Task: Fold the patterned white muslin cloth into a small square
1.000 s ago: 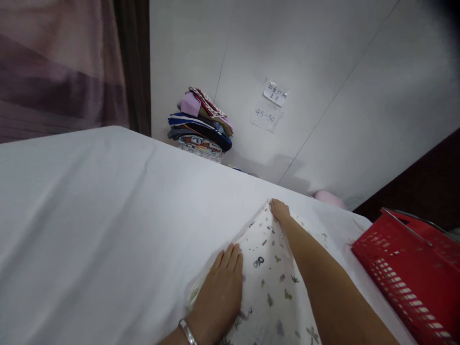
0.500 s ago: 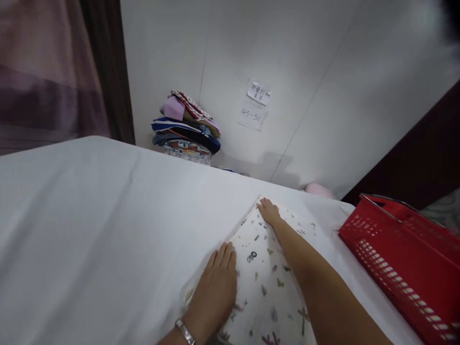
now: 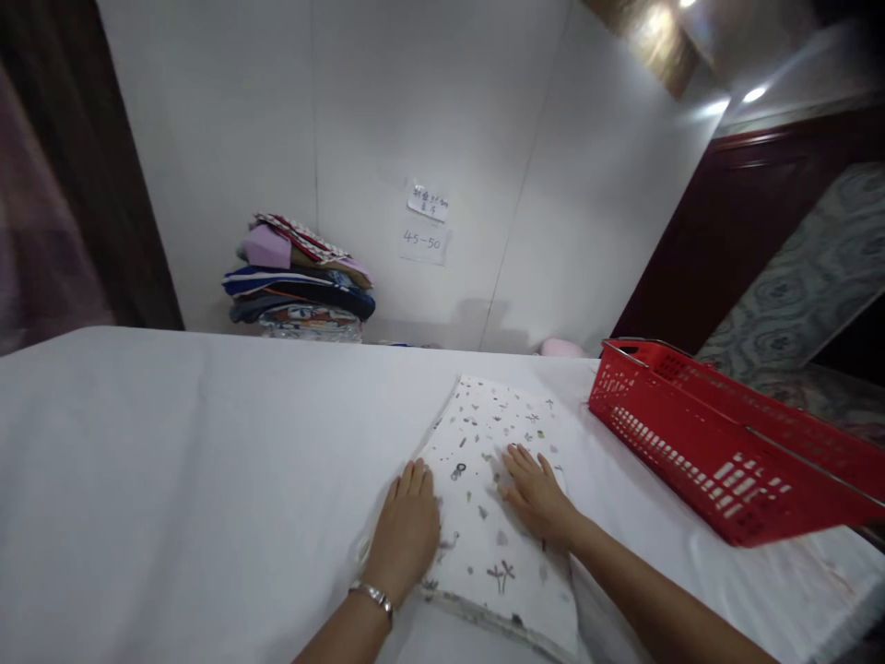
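Cloth [image 3: 477, 507] under flat left hand [image 3: 407, 530], right hand [image 3: 537, 498]

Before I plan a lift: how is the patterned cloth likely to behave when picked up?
The patterned cloth will probably flop, since it lies thin and flat. Its near edge looks layered, so it may unfold if only one layer is lifted.

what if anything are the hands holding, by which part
Nothing visibly gripped: the left hand lies flat at one edge of the printed cloth, the right hand rests on top.
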{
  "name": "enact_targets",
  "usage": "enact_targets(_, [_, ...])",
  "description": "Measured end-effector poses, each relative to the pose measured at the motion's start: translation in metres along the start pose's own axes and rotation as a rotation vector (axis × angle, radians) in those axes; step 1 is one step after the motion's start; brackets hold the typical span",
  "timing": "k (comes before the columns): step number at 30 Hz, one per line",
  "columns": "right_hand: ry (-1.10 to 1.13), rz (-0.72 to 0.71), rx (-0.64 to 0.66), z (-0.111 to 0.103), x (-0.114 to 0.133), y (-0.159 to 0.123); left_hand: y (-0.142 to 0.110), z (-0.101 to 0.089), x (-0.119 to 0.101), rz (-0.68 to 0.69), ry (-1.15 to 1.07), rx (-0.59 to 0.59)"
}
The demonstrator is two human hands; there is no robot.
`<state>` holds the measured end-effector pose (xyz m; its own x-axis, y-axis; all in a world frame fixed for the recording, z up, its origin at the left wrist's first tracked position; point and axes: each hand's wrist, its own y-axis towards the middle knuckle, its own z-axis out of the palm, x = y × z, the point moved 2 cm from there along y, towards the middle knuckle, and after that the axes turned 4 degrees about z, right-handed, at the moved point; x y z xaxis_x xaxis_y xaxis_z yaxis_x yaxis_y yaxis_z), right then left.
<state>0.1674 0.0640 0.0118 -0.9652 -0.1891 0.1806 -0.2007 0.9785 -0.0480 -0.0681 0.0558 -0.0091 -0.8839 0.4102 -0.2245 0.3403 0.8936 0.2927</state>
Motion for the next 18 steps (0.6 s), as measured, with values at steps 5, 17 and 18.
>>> enact_targets(5, [0.044, 0.097, -0.003, 0.006, -0.003, -0.031, 0.002, -0.003, 0.002, 0.015, 0.031, -0.006])
enact_targets(17, [0.433, -0.043, -0.203, 0.008, 0.018, -0.089, 0.009, -0.014, 0.002, -0.008, -0.033, 0.137])
enact_targets(18, [0.422, -0.082, -0.206, 0.009, 0.018, -0.098, 0.011, -0.02, 0.003, -0.023, -0.076, 0.179])
